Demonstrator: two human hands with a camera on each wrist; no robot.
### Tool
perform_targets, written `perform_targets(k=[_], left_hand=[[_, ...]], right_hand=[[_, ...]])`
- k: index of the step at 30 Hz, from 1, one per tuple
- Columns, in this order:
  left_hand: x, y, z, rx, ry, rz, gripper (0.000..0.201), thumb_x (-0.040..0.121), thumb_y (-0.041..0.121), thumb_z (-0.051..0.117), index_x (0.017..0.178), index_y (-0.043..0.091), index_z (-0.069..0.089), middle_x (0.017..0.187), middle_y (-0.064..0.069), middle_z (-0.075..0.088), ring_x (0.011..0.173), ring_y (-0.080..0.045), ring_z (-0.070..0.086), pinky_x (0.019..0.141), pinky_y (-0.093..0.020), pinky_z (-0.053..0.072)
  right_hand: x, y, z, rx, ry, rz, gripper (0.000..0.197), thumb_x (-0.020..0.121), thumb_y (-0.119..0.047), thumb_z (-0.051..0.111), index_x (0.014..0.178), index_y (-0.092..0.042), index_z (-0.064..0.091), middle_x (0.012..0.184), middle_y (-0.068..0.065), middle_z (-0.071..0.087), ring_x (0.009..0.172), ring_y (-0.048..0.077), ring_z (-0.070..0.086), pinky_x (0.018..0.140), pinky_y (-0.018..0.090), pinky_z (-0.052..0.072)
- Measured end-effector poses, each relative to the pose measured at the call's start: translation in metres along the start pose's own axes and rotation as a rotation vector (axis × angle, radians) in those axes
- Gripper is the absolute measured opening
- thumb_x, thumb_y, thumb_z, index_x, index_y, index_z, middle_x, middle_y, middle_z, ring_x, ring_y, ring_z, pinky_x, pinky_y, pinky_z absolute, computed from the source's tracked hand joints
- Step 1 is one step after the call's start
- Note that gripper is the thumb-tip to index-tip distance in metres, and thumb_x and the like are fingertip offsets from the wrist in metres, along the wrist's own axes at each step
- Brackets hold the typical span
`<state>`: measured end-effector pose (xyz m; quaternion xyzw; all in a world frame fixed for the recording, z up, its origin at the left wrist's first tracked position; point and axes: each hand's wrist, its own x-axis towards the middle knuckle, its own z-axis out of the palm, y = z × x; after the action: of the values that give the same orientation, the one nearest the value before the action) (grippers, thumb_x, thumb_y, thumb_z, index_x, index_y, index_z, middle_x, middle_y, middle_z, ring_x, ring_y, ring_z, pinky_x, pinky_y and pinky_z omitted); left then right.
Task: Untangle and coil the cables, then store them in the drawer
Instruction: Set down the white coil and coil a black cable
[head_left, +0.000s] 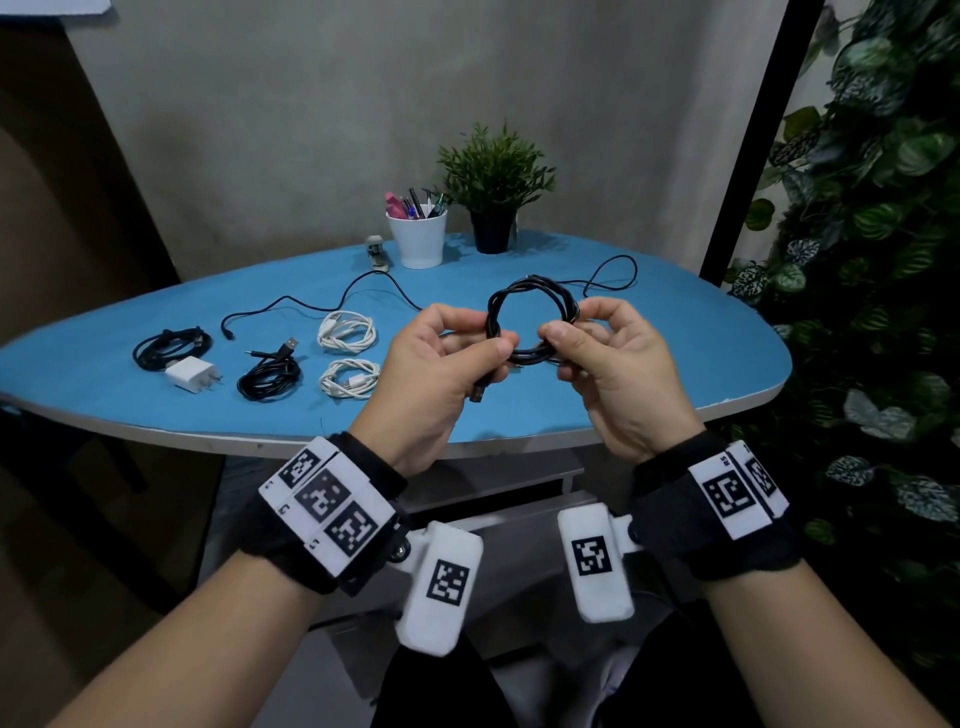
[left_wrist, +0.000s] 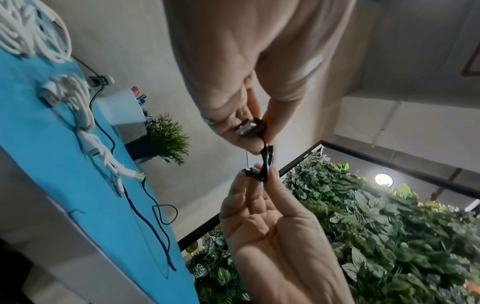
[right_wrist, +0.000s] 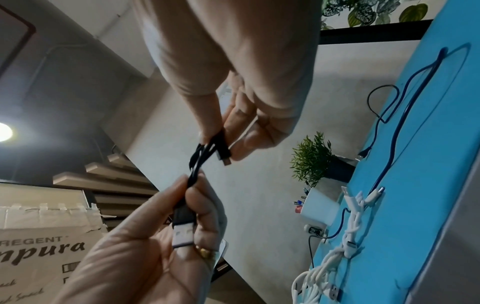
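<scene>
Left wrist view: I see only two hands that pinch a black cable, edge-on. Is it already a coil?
Observer: Yes. In the head view the black cable is a round coil. The left hand and the right hand hold it above the table.
Operator: Are other black cables coiled too?
Observer: Yes, two. A black coil lies at the table's left end, a white charger lies beside it, then a second black coil.

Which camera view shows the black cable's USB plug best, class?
The right wrist view: the USB plug faces the lens, metal end clear, in the left hand. The head view shows only its dark tip; the left wrist view shows it small.
</scene>
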<state>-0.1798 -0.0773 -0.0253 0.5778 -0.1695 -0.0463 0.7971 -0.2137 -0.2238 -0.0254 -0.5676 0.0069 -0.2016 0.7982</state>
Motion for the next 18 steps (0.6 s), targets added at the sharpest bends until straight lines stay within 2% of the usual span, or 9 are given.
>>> perform_targets(k=[4, 7, 12, 15, 18], left_hand=[[0.0, 0.002, -0.001, -0.078, -0.011, 0.013, 0.024, 0.08, -0.008, 0.062, 0.086, 0.013, 0.051, 0.075, -0.003, 0.071, 0.07, -0.015, 0.059, 0.068, -0.026, 0.042], [-0.001, 0.0, -0.001, -0.031, -0.036, 0.02, 0.028, 0.079, -0.01, 0.062, 0.087, 0.014, 0.048, 0.073, 0.001, 0.072, 0.068, -0.014, 0.059, 0.066, -0.026, 0.041], [-0.002, -0.002, -0.004, 0.081, -0.047, 0.041, 0.036, 0.075, -0.009, 0.067, 0.089, 0.015, 0.045, 0.073, 0.001, 0.071, 0.062, -0.012, 0.06, 0.049, -0.022, 0.043], [-0.003, -0.004, -0.004, 0.127, -0.034, 0.054, 0.038, 0.073, -0.008, 0.07, 0.091, 0.014, 0.045, 0.077, -0.002, 0.071, 0.062, -0.013, 0.06, 0.049, -0.024, 0.044], [-0.002, -0.006, -0.006, 0.151, -0.038, 0.049, 0.038, 0.072, -0.008, 0.071, 0.091, 0.014, 0.046, 0.073, -0.001, 0.071, 0.057, -0.011, 0.06, 0.048, -0.024, 0.044]], right_hand=[[-0.002, -0.002, -0.002, 0.047, -0.064, 0.043, 0.013, 0.082, 0.0, 0.062, 0.086, -0.011, 0.058, 0.072, 0.002, 0.069, 0.065, 0.01, 0.065, 0.06, 0.021, 0.05], [-0.001, -0.001, -0.004, -0.039, -0.061, 0.024, 0.01, 0.082, -0.001, 0.063, 0.087, -0.009, 0.063, 0.077, 0.007, 0.067, 0.063, 0.012, 0.063, 0.056, 0.02, 0.044], [0.0, 0.003, -0.006, -0.142, -0.031, 0.0, 0.007, 0.08, -0.006, 0.068, 0.086, -0.008, 0.065, 0.074, 0.009, 0.064, 0.061, 0.013, 0.056, 0.055, 0.024, 0.037], [0.003, 0.009, -0.007, -0.15, -0.024, 0.036, 0.005, 0.081, -0.007, 0.068, 0.085, -0.007, 0.064, 0.07, 0.005, 0.066, 0.058, 0.01, 0.058, 0.054, 0.023, 0.037], [0.005, 0.014, -0.009, -0.189, -0.042, 0.085, 0.002, 0.083, -0.009, 0.066, 0.082, -0.008, 0.065, 0.073, 0.006, 0.067, 0.06, 0.01, 0.058, 0.054, 0.022, 0.038]])
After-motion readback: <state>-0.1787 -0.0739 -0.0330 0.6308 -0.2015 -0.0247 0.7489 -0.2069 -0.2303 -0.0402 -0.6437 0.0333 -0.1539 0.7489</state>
